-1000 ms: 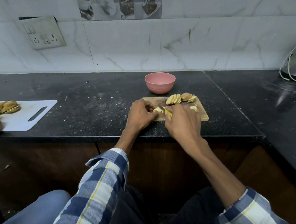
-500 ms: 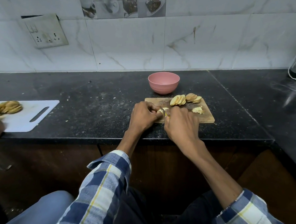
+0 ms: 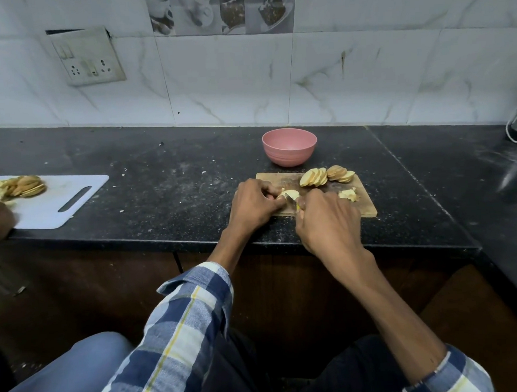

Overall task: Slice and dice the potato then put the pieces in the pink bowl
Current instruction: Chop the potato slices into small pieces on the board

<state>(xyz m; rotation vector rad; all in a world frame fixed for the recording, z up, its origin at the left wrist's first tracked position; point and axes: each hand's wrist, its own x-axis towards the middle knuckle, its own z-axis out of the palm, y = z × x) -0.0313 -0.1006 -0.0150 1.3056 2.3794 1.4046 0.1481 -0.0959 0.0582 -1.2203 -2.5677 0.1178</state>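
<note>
We see pale potato slices (image 3: 326,176) fanned on edge along the far side of the wooden board (image 3: 365,202), a small heap of diced bits (image 3: 348,195) near its right edge, and one piece (image 3: 290,194) under the knife blade (image 3: 290,198). The round pink bowl (image 3: 289,146) stands upright just behind the board.

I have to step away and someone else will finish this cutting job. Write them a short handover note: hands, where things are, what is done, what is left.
Left hand: holds a stack of potato slices down on the wooden cutting board.
Right hand: grips the knife, blade at that stack.
Uncut potato slices lie fanned at the board's far edge; a small heap of diced pieces sits on its right side.
Pink bowl stands just behind the board; no pieces are visible in it.
Done: slicing, some dicing.
Left: dice the held stack and the fanned slices, then move all pieces into the bowl.
</note>
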